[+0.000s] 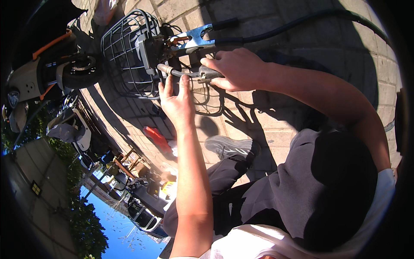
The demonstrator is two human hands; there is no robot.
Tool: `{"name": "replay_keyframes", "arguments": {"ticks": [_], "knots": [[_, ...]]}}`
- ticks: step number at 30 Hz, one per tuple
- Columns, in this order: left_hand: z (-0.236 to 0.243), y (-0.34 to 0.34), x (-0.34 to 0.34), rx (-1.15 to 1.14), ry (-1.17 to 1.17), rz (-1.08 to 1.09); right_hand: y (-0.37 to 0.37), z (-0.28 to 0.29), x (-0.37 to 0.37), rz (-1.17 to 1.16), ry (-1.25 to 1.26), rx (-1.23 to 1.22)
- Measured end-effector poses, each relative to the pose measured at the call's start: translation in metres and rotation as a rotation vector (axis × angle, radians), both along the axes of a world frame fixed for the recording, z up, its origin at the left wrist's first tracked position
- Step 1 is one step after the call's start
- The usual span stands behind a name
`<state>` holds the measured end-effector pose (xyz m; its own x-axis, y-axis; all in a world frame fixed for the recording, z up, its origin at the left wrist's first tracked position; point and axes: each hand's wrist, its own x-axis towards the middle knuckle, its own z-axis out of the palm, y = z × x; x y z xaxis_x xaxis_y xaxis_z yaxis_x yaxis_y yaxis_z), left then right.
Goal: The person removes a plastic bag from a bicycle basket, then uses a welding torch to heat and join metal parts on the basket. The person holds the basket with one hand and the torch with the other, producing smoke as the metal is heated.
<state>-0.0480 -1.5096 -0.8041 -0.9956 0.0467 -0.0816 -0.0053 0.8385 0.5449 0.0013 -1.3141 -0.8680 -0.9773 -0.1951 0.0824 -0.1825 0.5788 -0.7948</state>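
A black bar (179, 73), which looks like a handlebar, has a tan worn end by a wire basket (125, 56). My left hand (177, 101) reaches up to this bar from below, thumb and fingertips against it. At the bar's other end sits a dark, grip-like piece with a small metal tab (208, 74); the fingers of my right hand (239, 69) are closed around it. Just beyond my hands lies a blue and white forked metal part (200, 36) with black tubes at its prongs. What my right palm covers is hidden.
A long black tube (302, 20) curves away at the upper right. A scooter with orange trim (34, 80) stands at the left, with other parked vehicles below it. Something red (157, 138) lies on the paving (276, 116). My shoe (228, 146) rests near my left forearm.
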Motion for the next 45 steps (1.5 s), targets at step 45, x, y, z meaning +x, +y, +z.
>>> {"name": "replay_keyframes", "arguments": {"ticks": [45], "knots": [[-0.008,0.019,0.023,-0.397,0.046,-0.011,-0.008,-0.004,0.015,-0.023,0.072,0.014]]}}
